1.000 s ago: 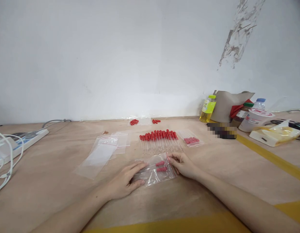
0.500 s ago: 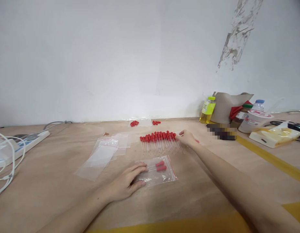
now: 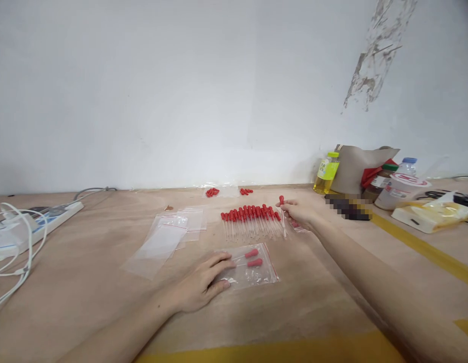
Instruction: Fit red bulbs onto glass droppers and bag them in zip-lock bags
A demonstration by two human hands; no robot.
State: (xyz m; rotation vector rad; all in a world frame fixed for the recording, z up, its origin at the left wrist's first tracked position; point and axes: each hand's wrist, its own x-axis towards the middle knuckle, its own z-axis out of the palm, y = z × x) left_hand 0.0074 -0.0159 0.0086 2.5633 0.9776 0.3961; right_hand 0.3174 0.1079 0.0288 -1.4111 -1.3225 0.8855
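My right hand (image 3: 300, 213) pinches a dropper (image 3: 282, 199) with a red bulb, held upright at the right end of a row of similar droppers (image 3: 251, 213). The row lies with bulbs away from me and thin clear tubes toward me. My left hand (image 3: 198, 283) rests with fingers stretched over the left end of a clear zip bag (image 3: 237, 279). Inside that bag are two droppers (image 3: 254, 262), their tips partly hidden by my fingers. Another bag with something red (image 3: 299, 228) lies partly under my right hand.
Flat zip bags (image 3: 158, 247) overlap on the left. Red bulbs (image 3: 212, 192) lie on plastic by the wall. A power strip (image 3: 56, 222) with white cables is far left. At right stand a yellow bottle (image 3: 327, 174), a lidded tub (image 3: 398, 191) and a tissue pack (image 3: 426, 214).
My right hand has lifted one dropper upright from the right end of the row and moved slightly right. My left hand stays on the bag. The view has shifted a little.
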